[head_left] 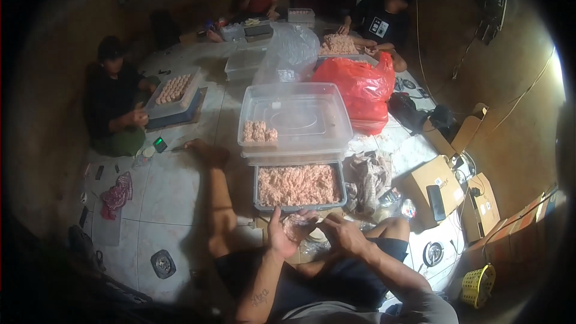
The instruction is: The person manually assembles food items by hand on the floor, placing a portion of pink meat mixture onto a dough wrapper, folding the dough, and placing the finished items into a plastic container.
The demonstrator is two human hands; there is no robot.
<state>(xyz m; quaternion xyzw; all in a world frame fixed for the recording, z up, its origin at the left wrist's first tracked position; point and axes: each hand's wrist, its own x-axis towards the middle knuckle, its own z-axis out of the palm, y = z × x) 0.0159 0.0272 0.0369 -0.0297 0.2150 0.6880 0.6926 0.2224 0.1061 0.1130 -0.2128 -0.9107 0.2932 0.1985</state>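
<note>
My left hand (283, 237) is raised over my lap, fingers curled around a lump of pinkish minced mixture (297, 226). Close beside it, my right hand (345, 234) has its fingers bent together near the lump's right side; what they hold, if anything, is too small to make out. Just beyond both hands stands a dark-rimmed tray (344, 189) filled with the same crumbly pink mixture (297, 184). Behind the tray, a clear plastic container (318, 99) holds several shaped pieces of mixture (259, 132) in its near left corner.
A red plastic bag (357, 90) and a crumpled cloth (369, 180) lie right of the containers. A phone (436, 202) rests on a cardboard box (429, 183) at right. Three people sit farther off, around containers of pink pieces (175, 89). A yellow basket (478, 286) stands lower right.
</note>
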